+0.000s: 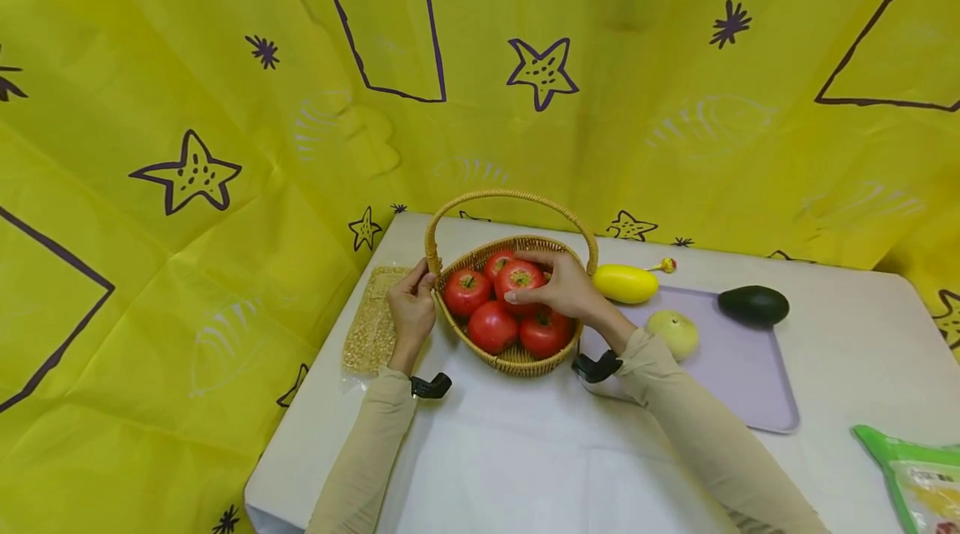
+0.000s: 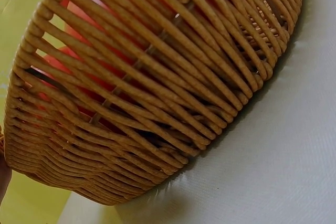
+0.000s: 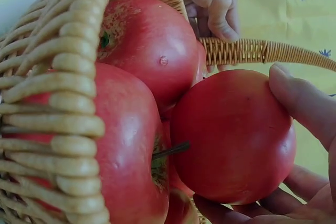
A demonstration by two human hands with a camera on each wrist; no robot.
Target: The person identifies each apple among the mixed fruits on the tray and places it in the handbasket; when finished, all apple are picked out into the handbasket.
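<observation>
A wicker basket (image 1: 517, 366) with a tall arched handle stands on the white table, holding several red apples (image 1: 492, 327). My left hand (image 1: 412, 309) grips the basket at the left foot of its handle; in the right wrist view, fingers of that left hand (image 3: 212, 3) show at the handle base. With thumb and fingers spread around it, my right hand (image 1: 562, 288) holds one apple (image 3: 233, 137) on top of the others. The left wrist view is filled by the woven basket side (image 2: 142, 77), with red showing through the gaps.
Right of the basket lies a lilac tray (image 1: 738, 384) with a pale green round fruit (image 1: 673, 334) and a dark avocado (image 1: 753, 306). A yellow oval fruit (image 1: 626, 284) and a lollipop (image 1: 666, 265) lie behind. A bag of kernels (image 1: 371, 321) is left, a green-edged packet (image 1: 926, 480) right.
</observation>
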